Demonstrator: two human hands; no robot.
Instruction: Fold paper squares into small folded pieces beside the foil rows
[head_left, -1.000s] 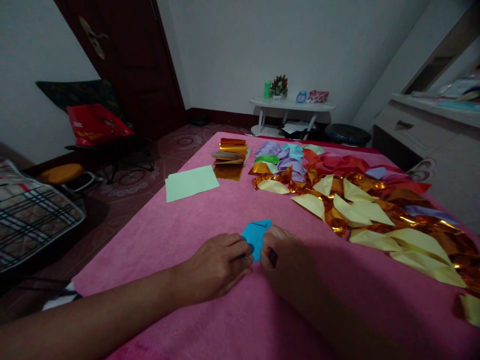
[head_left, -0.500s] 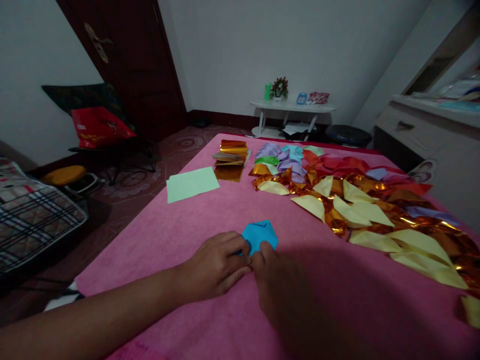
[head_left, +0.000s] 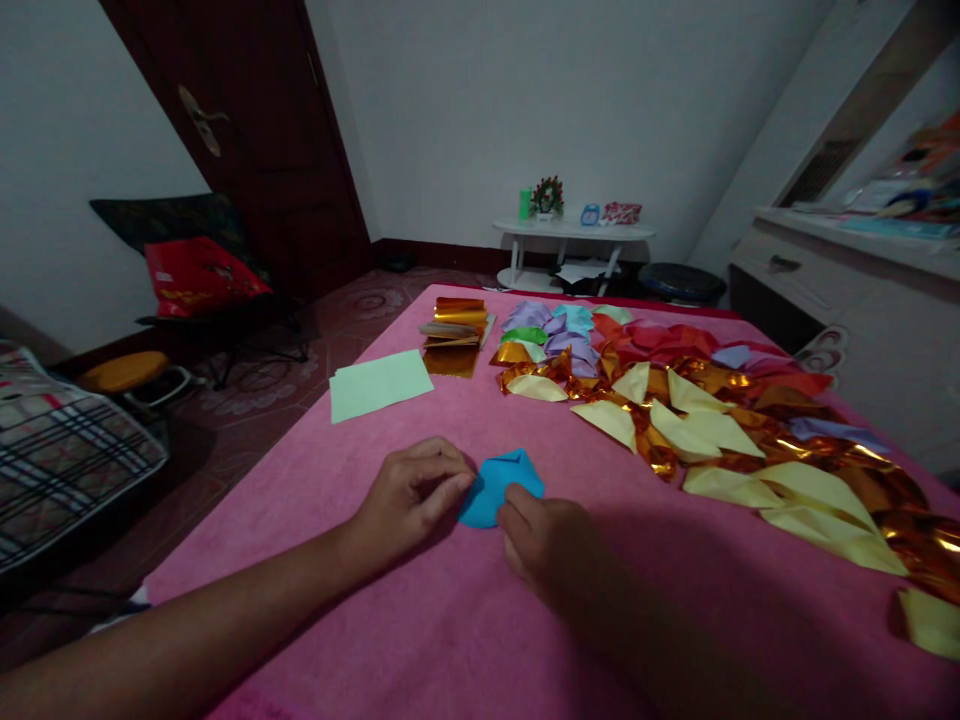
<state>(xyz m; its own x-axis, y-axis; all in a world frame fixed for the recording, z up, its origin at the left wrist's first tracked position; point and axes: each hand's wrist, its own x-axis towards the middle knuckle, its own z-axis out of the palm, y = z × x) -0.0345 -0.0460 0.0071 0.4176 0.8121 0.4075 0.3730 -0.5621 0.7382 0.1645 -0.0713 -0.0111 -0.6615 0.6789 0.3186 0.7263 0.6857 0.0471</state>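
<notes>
A folded piece of blue paper lies between my two hands, just above the pink cloth or resting on it; I cannot tell which. My left hand pinches its left edge between thumb and fingers. From the right, my right hand grips the paper's near right side, thumb on top and the other fingers curled. A fold line with a small dark opening shows along the paper's upper edge. Its underside is hidden.
Pale green sheets lie beyond my left hand, beside a stack of gold foil paper. Many folded papers in yellow, gold, red and purple cover the right side. Farther off stand a white side table and a chair with a red bag.
My left hand has shifted left and up, to the paper's left edge. The blue paper's lower left part now shows as a rounded flap. My right hand keeps its grip; the view has tilted slightly.
</notes>
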